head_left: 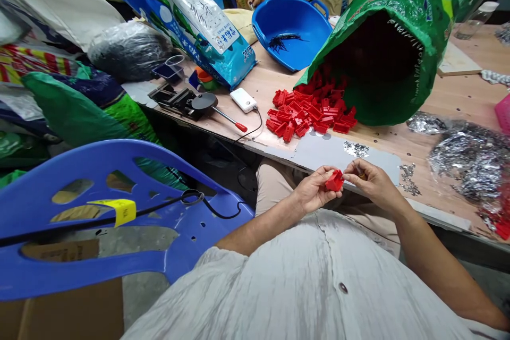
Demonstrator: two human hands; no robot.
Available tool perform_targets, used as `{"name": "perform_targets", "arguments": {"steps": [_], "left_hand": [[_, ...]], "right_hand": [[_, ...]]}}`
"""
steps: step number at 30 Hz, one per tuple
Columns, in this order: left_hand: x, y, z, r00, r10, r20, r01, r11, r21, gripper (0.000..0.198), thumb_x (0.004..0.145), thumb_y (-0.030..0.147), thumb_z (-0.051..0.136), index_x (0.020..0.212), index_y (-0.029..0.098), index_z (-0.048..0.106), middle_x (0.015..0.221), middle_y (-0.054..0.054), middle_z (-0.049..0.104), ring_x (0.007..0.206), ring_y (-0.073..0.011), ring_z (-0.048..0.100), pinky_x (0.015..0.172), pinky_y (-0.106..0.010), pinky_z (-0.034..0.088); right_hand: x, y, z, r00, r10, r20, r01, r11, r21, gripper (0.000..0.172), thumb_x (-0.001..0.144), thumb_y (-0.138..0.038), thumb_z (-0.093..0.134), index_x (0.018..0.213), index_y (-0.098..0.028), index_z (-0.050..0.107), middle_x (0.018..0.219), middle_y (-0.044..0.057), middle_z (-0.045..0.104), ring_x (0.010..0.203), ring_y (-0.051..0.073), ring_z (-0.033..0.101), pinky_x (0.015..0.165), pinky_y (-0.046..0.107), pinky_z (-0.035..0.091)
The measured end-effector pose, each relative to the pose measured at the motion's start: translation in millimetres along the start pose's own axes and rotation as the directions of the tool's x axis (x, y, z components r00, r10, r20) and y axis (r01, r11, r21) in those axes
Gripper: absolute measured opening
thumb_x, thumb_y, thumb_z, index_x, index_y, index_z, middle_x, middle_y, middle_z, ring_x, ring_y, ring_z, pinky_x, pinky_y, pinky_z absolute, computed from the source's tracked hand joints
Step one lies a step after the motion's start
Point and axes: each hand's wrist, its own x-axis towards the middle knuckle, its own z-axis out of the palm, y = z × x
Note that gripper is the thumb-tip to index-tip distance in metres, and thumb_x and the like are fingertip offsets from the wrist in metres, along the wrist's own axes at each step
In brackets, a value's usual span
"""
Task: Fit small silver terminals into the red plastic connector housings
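My left hand [314, 191] is closed around a small red plastic housing [334, 180], held up in front of the table edge. Close beside it, my right hand [368, 180] pinches with thumb and fingertips at the housing's open side. A bit of a brownish, handle-like thing shows between the right fingers, too small to name. Just beyond the hands lies a grey sheet [374, 163] with a little pile of small silver metal pieces [356, 149] on it. More red housings [306, 111] are heaped behind, spilling from the mouth of a green woven sack [398, 101].
A blue basin [287, 16] holds thin black strips. Left of it are a blue bag [191, 16], a white power bank [244, 100] with a cable, and a black hand press [191, 103]. Plastic-bagged metal parts [470, 154] lie right. A blue chair [191, 228] stands left. Another person sits opposite.
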Motion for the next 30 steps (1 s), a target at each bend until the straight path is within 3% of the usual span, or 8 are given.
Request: {"name": "perform_targets", "arguments": {"steps": [8,13,18,21,23,25,28,30], "left_hand": [[2.3,-2.9,3.5,1.0,-0.013,-0.026,0.013,1.0,-0.003,0.022,0.081,0.022,0.069,0.097,0.017,0.054,0.08,-0.003,0.065,0.056,-0.0121,0.066,0.045,-0.017,0.05],[5.3,-2.4,3.8,0.997,-0.08,-0.016,0.079,0.996,-0.044,0.019,0.082,0.02,0.065,0.095,0.017,0.052,0.076,-0.003,0.064,0.054,-0.0121,0.065,0.041,-0.014,0.047],[7.7,-0.7,1.8,0.993,-0.111,0.032,0.113,0.992,-0.051,0.02,0.083,0.022,0.065,0.097,0.017,0.052,0.075,-0.003,0.064,0.055,-0.0117,0.066,0.042,-0.012,0.046],[9.2,-2.8,-0.2,0.995,-0.093,0.031,0.091,0.995,0.05,0.025,0.083,0.029,0.067,0.101,0.018,0.053,0.077,-0.003,0.065,0.059,-0.0125,0.067,0.046,-0.014,0.048],[8.8,-4.7,-0.1,0.999,-0.027,0.026,0.022,0.982,0.187,0.035,0.085,0.041,0.064,0.109,0.018,0.055,0.079,-0.004,0.066,0.061,-0.0135,0.067,0.051,-0.019,0.052],[6.2,-5.7,2.1,0.992,0.122,0.019,-0.121,0.927,0.355,0.046,0.085,0.052,0.059,0.117,0.019,0.058,0.09,-0.006,0.068,0.067,-0.0148,0.067,0.058,-0.025,0.054],[-0.4,-4.9,8.4,0.91,0.411,0.061,-0.356,0.697,0.622,0.046,0.075,0.044,0.073,0.115,0.022,0.066,0.113,-0.009,0.065,0.097,-0.0215,0.064,0.079,-0.031,0.055],[-3.9,-4.1,12.2,0.846,0.521,0.117,-0.426,0.526,0.736,0.041,0.069,0.03,0.08,0.108,0.023,0.071,0.116,-0.009,0.065,0.113,-0.0244,0.057,0.095,-0.033,0.049]], "right_hand": [[4.0,8.2,-3.7,0.99,0.032,0.136,-0.051,0.989,0.136,0.03,0.081,-0.046,0.068,0.081,-0.02,0.054,0.073,-0.003,0.049,0.065,0.012,0.042,0.058,0.026,0.036],[3.6,4.6,-6.3,0.979,0.065,0.194,-0.106,0.972,0.211,0.031,0.082,-0.048,0.067,0.082,-0.019,0.054,0.073,-0.003,0.05,0.066,0.012,0.044,0.06,0.026,0.037],[3.5,5.7,-11.8,0.979,0.062,0.194,-0.101,0.975,0.198,0.033,0.084,-0.051,0.064,0.089,-0.019,0.058,0.078,0.0,0.054,0.068,0.013,0.047,0.062,0.028,0.039],[3.8,10.9,-13.6,0.983,0.039,0.178,-0.067,0.985,0.157,0.032,0.081,-0.048,0.069,0.087,-0.019,0.057,0.079,0.0,0.054,0.071,0.014,0.048,0.063,0.028,0.041],[3.4,13.9,-14.0,0.989,0.037,0.141,-0.056,0.99,0.131,0.032,0.08,-0.048,0.069,0.085,-0.02,0.055,0.078,0.0,0.053,0.07,0.013,0.046,0.062,0.028,0.04],[2.3,15.7,-13.5,0.996,0.04,0.077,-0.048,0.992,0.113,0.033,0.081,-0.049,0.068,0.084,-0.02,0.054,0.079,0.0,0.053,0.07,0.014,0.046,0.062,0.028,0.04],[0.4,16.7,-10.6,0.999,0.048,-0.02,-0.046,0.992,0.115,0.033,0.081,-0.05,0.067,0.084,-0.021,0.052,0.079,0.0,0.053,0.069,0.013,0.046,0.062,0.028,0.04],[-0.6,16.8,-7.3,0.998,0.053,-0.046,-0.048,0.993,0.111,0.033,0.08,-0.05,0.068,0.083,-0.021,0.052,0.078,-0.001,0.052,0.067,0.012,0.045,0.06,0.027,0.039]]}}
